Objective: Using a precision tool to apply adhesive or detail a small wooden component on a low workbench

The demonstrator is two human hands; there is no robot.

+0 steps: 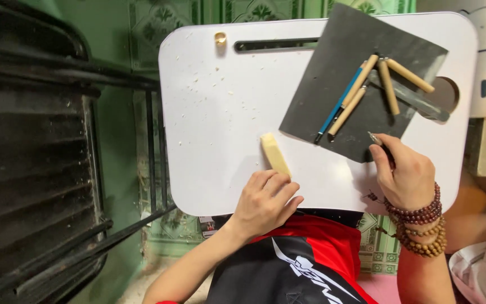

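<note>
My left hand (265, 200) pins the pale yellow rectangular block (275, 154) on the white lap table (220, 141), fingers curled over its near end. My right hand (405, 171) pinches a thin metal-tipped carving tool (379, 142); I'd keep the block braced flat.

We find the view evenly and brightly lit from above, with no harsh glare. The white tray (215, 112) reflects a soft sheen and is close to overexposed. Short, soft shadows fall beneath the left hand (265, 200), the right hand (403, 174) and the tools (367, 93) on the dark mat (333, 67). The chair (35, 146) at left sits dim. Focus is sharp centrally; straight edges bow slightly toward the frame borders.
</note>
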